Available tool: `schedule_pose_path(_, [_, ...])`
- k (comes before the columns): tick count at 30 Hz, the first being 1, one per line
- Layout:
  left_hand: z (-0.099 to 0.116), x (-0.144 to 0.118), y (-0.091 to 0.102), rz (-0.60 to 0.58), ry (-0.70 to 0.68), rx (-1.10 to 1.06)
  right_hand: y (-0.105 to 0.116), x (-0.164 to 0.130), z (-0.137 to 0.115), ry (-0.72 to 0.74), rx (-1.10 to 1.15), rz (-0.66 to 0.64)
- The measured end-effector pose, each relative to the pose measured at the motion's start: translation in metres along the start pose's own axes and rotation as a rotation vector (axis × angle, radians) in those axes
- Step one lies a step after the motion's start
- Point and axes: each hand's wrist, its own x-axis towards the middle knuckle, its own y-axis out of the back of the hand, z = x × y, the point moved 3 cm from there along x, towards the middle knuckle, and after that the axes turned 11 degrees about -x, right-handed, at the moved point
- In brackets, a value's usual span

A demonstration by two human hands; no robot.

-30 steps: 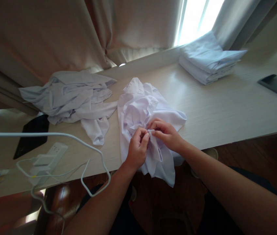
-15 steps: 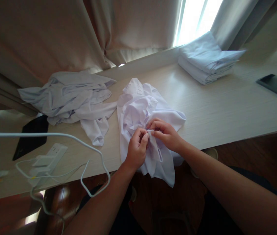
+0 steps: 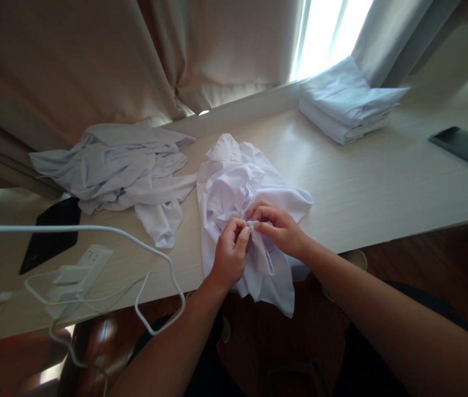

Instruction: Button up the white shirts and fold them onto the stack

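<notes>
Looping through the left foreground: a white cable [image 3: 109, 228]. At the front edge of the tabletop [image 3: 366, 182], around the middle: pinching cloth with both the left hand [image 3: 230, 248] and the right hand [image 3: 277, 226], thumbs pressed toward curled forefingers, fingertips almost meeting over one narrow strip of the shirt [image 3: 240, 184]. Too small to make out: anything finer than cloth between the fingertips. Lying loosely bunched on the tabletop, with the lower end hanging over the front edge and an apparent collar toward the back edge. By the look of it, only partway through: gathered and gripped at one place, not yet flat, not yet folded. Farther left, close to the same edge: a power strip [image 3: 95, 256] with chargers plugged in, and just past it a flat black thing [image 3: 49, 234]. Toward the right end: a phone [image 3: 465, 148], lying flat. Deeper in, toward the back left corner: a heap [image 3: 126, 165] of crumpled white cloth, with one strip stretched out to the shirt's left side, touching or nearly so, hard to tell. Seemingly left to do, along with the shirt. Near the back edge, right of middle: a folded stack [image 3: 343, 105], one corner jutting out, probably the finished part. Beyond: a curtain [image 3: 64, 60] and a bright window [image 3: 328, 33].
</notes>
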Motion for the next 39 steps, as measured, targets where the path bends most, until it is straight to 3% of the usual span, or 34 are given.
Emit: schedule_pose_path(39, [-0.0021,-0.0004,0.0002,0.01,-0.001,-0.011,0.0005,-0.0005,0.0018,-0.008,-0.019,-0.009])
